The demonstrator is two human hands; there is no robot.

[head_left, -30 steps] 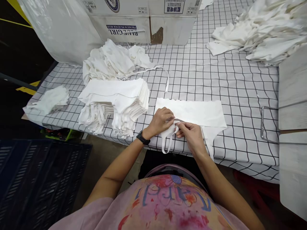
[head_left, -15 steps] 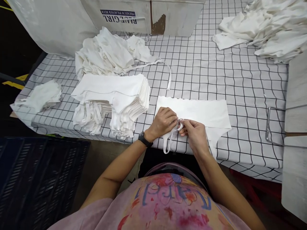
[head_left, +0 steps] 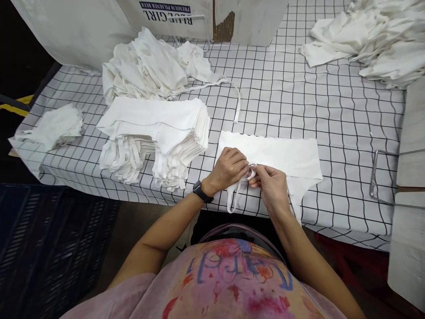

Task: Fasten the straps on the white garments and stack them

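Observation:
A white garment (head_left: pixel 285 155) lies flat on the checked table (head_left: pixel 332 115) in front of me. My left hand (head_left: pixel 229 170) and my right hand (head_left: pixel 270 184) meet at its near edge. Both pinch the garment's thin white strap (head_left: pixel 237 195), which hangs in a loop over the table's front edge. A black watch (head_left: pixel 202 192) sits on my left wrist. To the left of my hands stands a neat stack of folded white garments (head_left: pixel 156 133).
A loose heap of white garments (head_left: pixel 156 71) lies behind the stack, another heap (head_left: pixel 372 35) at the far right, a small bundle (head_left: pixel 53 126) at the left edge. Cardboard boxes (head_left: pixel 212 17) stand at the back. A dark crate (head_left: pixel 49 248) sits on the floor, left.
My hands stay pinched on the strap at the garment's near edge, fingertips now closer together. The view has shifted slightly as my head moved.

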